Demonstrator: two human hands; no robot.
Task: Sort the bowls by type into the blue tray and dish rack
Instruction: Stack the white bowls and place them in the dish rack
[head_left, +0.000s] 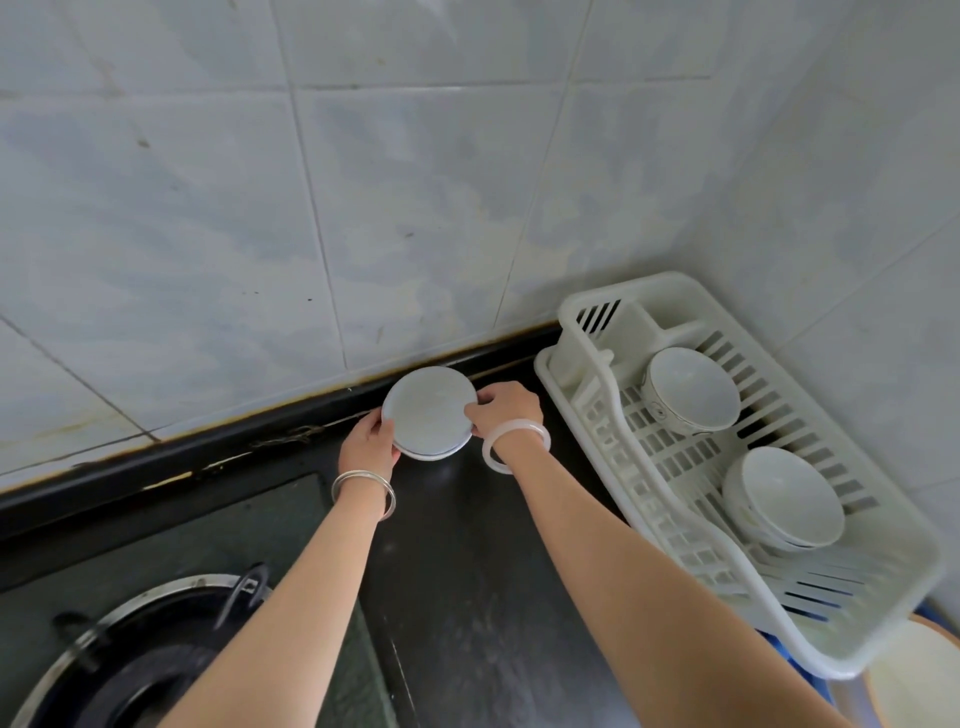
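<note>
Together the left hand (370, 441) and right hand (505, 409) clasp stacked bowls (429, 413) beside the dish rack (675, 457).

Pale grey wall tiles (208, 208) across the whole upper half, with some brown stains along the lowest row. Below them — black glossy counter (467, 571), wet-looking, with a dirty seam where it touches the wall. At lower left, gas stove (218, 525) sunk in the counter, dark glass top, with round burner ring (130, 649) and black pan supports. At far lower right corner, round pale rim with orange edge (914, 675) — cut off, cannot tell what.
</note>
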